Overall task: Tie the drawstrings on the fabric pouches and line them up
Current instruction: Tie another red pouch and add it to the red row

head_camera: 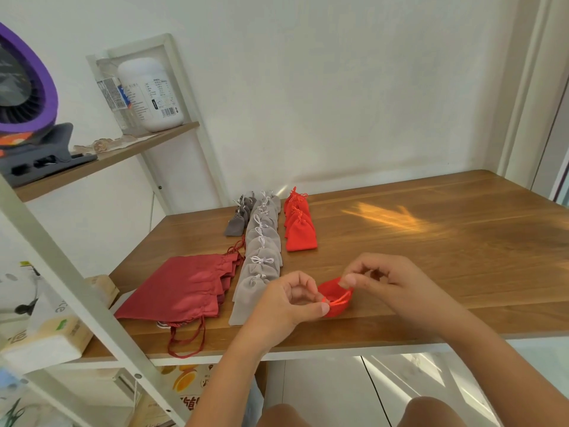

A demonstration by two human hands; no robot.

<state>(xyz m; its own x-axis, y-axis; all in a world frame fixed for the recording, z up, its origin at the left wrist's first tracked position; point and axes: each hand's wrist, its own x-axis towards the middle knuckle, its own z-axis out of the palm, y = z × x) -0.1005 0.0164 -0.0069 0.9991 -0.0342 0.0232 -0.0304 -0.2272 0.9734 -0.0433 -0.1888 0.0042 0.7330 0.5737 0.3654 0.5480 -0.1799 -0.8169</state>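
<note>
I am working a small red pouch (338,307) sitting close to the near edge of the wooden table (431,257), its mouth gaping open. My left hand (292,298) is pinching the red drawstring (341,300) between thumb and forefinger at the pouch's left side. My right hand (378,277) is pinching the pouch's far rim, fingers curled. Just left, a row of light grey pouches (261,260) is running away from me. Tied red pouches (298,229) are lining up farther off, dark grey pouches (238,221) far left, and dark red bags (191,288) are lying stacked near left.
</note>
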